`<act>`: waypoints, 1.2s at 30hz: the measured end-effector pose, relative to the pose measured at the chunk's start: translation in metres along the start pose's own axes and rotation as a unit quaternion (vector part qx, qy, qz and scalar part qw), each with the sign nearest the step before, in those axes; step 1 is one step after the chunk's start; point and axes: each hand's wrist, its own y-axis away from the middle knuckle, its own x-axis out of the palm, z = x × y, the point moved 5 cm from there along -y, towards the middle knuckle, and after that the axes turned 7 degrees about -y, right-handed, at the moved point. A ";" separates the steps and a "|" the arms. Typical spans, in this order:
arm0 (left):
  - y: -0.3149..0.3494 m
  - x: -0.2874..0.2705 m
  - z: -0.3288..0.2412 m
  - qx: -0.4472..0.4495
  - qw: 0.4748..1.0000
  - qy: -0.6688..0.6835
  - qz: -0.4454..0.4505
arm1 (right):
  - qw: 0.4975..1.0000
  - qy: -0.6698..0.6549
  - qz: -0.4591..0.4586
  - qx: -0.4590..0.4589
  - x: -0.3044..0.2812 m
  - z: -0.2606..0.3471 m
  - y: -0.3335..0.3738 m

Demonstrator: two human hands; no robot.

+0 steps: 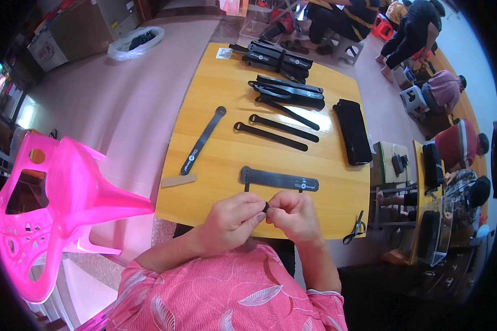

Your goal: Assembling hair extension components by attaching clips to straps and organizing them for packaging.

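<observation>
My left hand [234, 220] and my right hand [297, 217] meet at the near edge of the yellow table [204, 193], thumbs and fingers pinched together. Between their fingertips is a small black piece [266, 207], perhaps the end of a strap; most of it is hidden. Just beyond the hands lies a wide, dark grey strap [279, 180] with white print. Short black ends stick out below it on both sides. Two narrow black straps [276, 136] with end loops rest farther off. A long grey strap [203, 140] lies slantwise at the left, beside a brown strip [178, 180].
Bundled black straps [279, 59] and a loose pile [290, 92] occupy the table's far side. A folded black bundle [352, 132] lies right, with what looks like scissors [354, 229] at the near right corner. A pink plastic chair [74, 198] stands left. Several people sit or bend at right.
</observation>
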 end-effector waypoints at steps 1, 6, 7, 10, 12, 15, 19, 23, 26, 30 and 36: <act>0.000 -0.002 -0.002 -0.001 1.000 0.000 0.000 | 1.000 0.000 0.000 0.001 0.000 -0.004 0.000; -0.002 -0.007 0.003 -0.111 0.991 -0.015 0.073 | 0.992 0.083 -0.014 -0.093 0.006 0.001 0.005; -0.004 -0.009 0.005 -0.112 0.991 -0.016 0.072 | 0.992 0.083 -0.012 -0.092 0.007 0.002 0.005; -0.008 -0.008 0.013 -0.134 0.983 0.024 0.123 | 0.975 0.129 -0.004 -0.180 0.010 0.011 0.004; -0.012 -0.006 0.014 -0.086 0.978 0.025 0.187 | 0.969 0.145 0.013 -0.201 0.011 0.013 0.002; -0.018 -0.007 0.019 -0.133 0.959 0.086 0.233 | 0.967 0.150 0.033 -0.204 0.013 0.018 -0.001; -0.018 -0.006 0.027 -0.147 0.949 0.097 0.261 | 0.967 0.148 0.046 -0.202 0.013 0.018 -0.004; -0.018 -0.007 0.026 -0.099 0.960 0.056 0.255 | 0.964 0.157 0.065 -0.205 0.016 0.018 -0.005; -0.012 -0.004 0.018 -0.011 0.981 -0.005 0.195 | 0.965 0.157 0.062 -0.199 0.017 0.017 -0.006; -0.008 -0.004 0.005 0.041 0.988 -0.088 0.124 | 0.973 0.163 0.013 -0.162 0.019 0.015 -0.007; 0.000 -0.003 0.017 0.007 0.997 -0.054 0.056 | 0.981 0.140 -0.040 -0.126 0.021 0.004 -0.008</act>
